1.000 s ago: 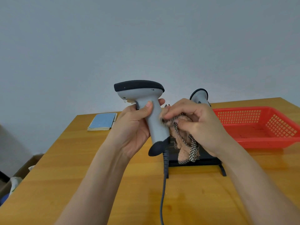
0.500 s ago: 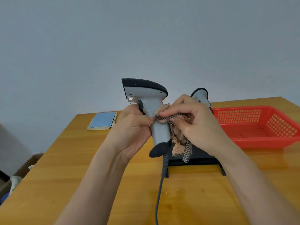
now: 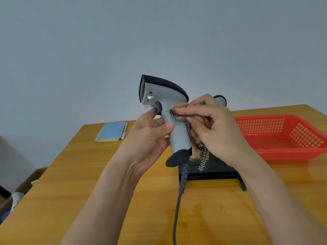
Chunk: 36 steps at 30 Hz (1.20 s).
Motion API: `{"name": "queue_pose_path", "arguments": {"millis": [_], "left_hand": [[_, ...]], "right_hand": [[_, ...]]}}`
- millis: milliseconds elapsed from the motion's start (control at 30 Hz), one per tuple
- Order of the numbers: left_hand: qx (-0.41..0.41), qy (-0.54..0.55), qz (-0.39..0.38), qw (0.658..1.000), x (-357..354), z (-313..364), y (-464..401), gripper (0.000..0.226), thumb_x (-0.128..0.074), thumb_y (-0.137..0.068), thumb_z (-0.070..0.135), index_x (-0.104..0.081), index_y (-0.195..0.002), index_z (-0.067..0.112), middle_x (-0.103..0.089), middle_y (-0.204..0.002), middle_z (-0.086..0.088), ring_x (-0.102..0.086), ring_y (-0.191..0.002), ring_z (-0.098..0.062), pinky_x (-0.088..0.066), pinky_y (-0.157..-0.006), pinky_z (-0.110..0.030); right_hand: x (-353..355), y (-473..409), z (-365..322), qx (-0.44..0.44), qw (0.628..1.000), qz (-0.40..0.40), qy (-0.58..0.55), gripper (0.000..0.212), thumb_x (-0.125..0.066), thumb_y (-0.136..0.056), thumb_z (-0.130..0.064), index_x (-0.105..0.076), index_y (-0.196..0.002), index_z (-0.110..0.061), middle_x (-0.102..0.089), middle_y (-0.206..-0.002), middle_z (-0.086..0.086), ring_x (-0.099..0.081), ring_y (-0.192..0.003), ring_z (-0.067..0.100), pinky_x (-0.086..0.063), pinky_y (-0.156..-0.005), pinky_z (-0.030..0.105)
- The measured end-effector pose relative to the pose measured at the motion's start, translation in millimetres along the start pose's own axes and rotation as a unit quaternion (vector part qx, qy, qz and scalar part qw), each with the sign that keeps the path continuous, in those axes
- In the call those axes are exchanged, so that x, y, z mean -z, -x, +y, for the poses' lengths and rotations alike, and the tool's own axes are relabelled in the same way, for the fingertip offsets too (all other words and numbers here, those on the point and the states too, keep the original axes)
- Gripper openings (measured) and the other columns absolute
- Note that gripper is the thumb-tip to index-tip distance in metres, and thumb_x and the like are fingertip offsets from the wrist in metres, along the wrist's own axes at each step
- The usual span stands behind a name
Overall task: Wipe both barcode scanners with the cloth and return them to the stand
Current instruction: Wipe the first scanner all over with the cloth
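Note:
My left hand [image 3: 150, 137] grips the handle of a grey barcode scanner [image 3: 164, 96] with a black top, held upright above the table, its window facing left. Its grey cable [image 3: 178, 200] hangs down toward me. My right hand [image 3: 217, 126] holds a tan cloth [image 3: 198, 145] with a checkered edge and presses it against the right side of the handle, just under the head. The second scanner [image 3: 221, 99] shows only its top behind my right hand. The black stand [image 3: 215, 170] sits on the table below my hands, mostly hidden.
A red plastic basket [image 3: 283, 137] stands at the right on the wooden table [image 3: 88, 183]. A blue notebook [image 3: 111, 131] lies at the back left. A cardboard box [image 3: 26, 184] sits on the floor past the left table edge.
The scanner has turned so its head points left and its front window shows. My right hand has slid the cloth up the handle toward the head.

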State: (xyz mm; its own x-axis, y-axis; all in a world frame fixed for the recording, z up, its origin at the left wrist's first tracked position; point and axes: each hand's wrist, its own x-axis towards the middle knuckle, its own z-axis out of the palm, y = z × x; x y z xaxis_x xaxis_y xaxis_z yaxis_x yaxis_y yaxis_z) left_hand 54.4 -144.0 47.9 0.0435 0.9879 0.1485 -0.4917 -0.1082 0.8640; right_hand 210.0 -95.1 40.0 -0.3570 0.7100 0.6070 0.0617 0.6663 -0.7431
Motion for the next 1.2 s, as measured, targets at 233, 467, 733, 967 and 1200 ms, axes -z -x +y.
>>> {"name": "queue_pose_path", "arguments": {"millis": [233, 467, 733, 967, 1200], "left_hand": [[-0.002, -0.007, 0.003, 1.000, 1, 2, 1, 0.054, -0.059, -0.081, -0.012, -0.049, -0.132, 0.003, -0.066, -0.118, -0.025, -0.067, -0.106, -0.030, -0.058, -0.078, -0.036], [-0.011, -0.024, -0.015, 1.000, -4, -5, -1, 0.049, -0.055, -0.084, -0.009, -0.051, -0.129, 0.012, -0.072, -0.099, -0.013, -0.070, -0.096, -0.022, -0.057, -0.078, -0.033], [-0.004, 0.006, -0.030, 1.000, 0, -3, -2, 0.065, -0.042, -0.073, -0.019, -0.045, -0.133, 0.007, -0.061, -0.122, -0.028, -0.061, -0.115, -0.035, -0.053, -0.095, -0.044], [0.011, 0.040, -0.048, 0.998, -8, -1, 0, 0.084, -0.037, -0.065, -0.010, -0.034, -0.148, 0.007, -0.050, -0.131, -0.026, -0.049, -0.119, -0.036, -0.036, -0.108, -0.051], [0.010, 0.113, -0.056, 0.992, -11, 5, 2, 0.076, -0.024, -0.064, -0.013, -0.038, -0.135, 0.011, -0.046, -0.126, -0.022, -0.053, -0.111, -0.034, -0.056, -0.090, -0.035]], "right_hand": [[7, 5, -4, -0.017, 0.999, -0.039, -0.006, 0.045, -0.056, -0.084, 0.017, -0.076, -0.084, -0.023, -0.057, -0.093, -0.005, -0.060, -0.085, 0.002, -0.045, -0.072, 0.010], [-3, -4, -5, 0.005, 0.999, 0.035, 0.004, 0.032, -0.057, -0.094, -0.001, -0.072, -0.113, -0.022, -0.053, -0.102, -0.006, -0.059, -0.082, 0.001, -0.046, -0.067, 0.008], [-1, 6, -7, -0.022, 0.999, -0.041, -0.014, 0.042, -0.054, -0.085, 0.020, -0.077, -0.092, -0.015, -0.055, -0.100, -0.004, -0.061, -0.085, -0.007, -0.044, -0.072, 0.004], [-3, -4, -9, -0.008, 0.999, 0.031, -0.028, 0.034, -0.052, -0.096, 0.002, -0.071, -0.112, -0.021, -0.049, -0.101, 0.000, -0.057, -0.060, 0.018, -0.048, -0.047, 0.021], [-11, -1, -1, 0.059, 0.996, -0.031, 0.058, 0.042, -0.052, -0.091, 0.011, -0.072, -0.112, -0.019, -0.049, -0.110, 0.002, -0.057, -0.112, 0.006, -0.042, -0.097, 0.012]]}}
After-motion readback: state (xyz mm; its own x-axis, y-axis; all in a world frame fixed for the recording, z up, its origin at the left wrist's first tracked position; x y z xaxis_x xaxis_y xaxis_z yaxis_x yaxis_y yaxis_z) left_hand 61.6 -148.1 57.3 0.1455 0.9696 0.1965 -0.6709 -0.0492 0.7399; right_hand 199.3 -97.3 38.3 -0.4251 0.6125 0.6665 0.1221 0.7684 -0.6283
